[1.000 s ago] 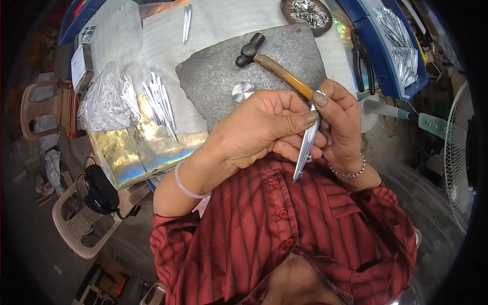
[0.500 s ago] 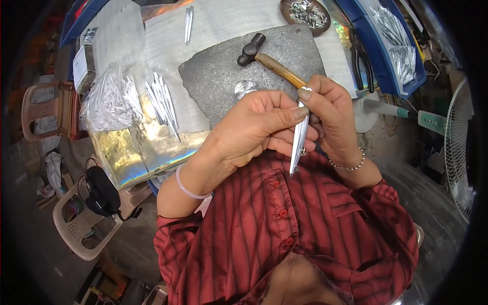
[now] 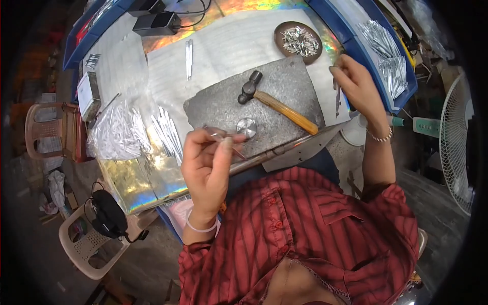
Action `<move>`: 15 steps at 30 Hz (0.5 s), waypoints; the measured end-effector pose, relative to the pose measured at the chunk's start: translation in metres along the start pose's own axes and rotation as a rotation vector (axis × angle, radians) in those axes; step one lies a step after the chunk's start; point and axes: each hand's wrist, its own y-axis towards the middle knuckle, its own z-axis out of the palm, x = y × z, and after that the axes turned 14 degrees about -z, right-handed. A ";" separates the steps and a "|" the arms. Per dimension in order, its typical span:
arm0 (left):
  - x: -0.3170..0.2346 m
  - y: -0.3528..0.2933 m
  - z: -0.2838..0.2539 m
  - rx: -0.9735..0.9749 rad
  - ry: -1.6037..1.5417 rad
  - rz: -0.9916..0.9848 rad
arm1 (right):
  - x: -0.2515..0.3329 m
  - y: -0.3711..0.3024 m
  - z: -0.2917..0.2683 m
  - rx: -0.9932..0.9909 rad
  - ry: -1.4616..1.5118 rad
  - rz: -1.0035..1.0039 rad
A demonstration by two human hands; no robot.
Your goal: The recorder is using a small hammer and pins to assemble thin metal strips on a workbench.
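My left hand [image 3: 206,170] is at the near edge of the grey stone slab [image 3: 213,104]. Its thumb and fingers pinch a slim tapered metal piece [image 3: 236,151], tweezers-like and partly hidden by the fingers. Just beyond those fingertips a round silver metal disc [image 3: 247,127] rests on the slab. A ball-peen hammer [image 3: 284,110] with a wooden handle lies across the slab. My right hand [image 3: 358,86] is beyond the slab's right side, its fingers curled round the pliers; one dark handle [image 3: 337,99] shows below them, while the rest is hidden.
A brown bowl [image 3: 281,44] of small metal bits stands at the back. Blue bins [image 3: 351,44] with silver pieces line the right. Left are a plastic bag [image 3: 114,132] of strips and a loose pile [image 3: 166,131]. Two strips [image 3: 189,61] lie behind the slab. A fan [image 3: 452,147] stands right.
My hands have separated. The left has moved left with the metal piece; the right has let it go and reached out right to the pliers. The view has shifted slightly.
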 end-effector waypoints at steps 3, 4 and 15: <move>0.016 0.008 -0.005 -0.133 0.062 0.152 | -0.042 0.013 0.018 0.056 -0.313 -0.065; 0.022 0.013 -0.010 -0.172 0.179 0.220 | -0.046 0.017 0.026 0.075 -0.372 -0.101; 0.031 0.016 -0.018 -0.195 0.774 0.247 | 0.053 -0.015 0.064 0.134 -0.396 -0.474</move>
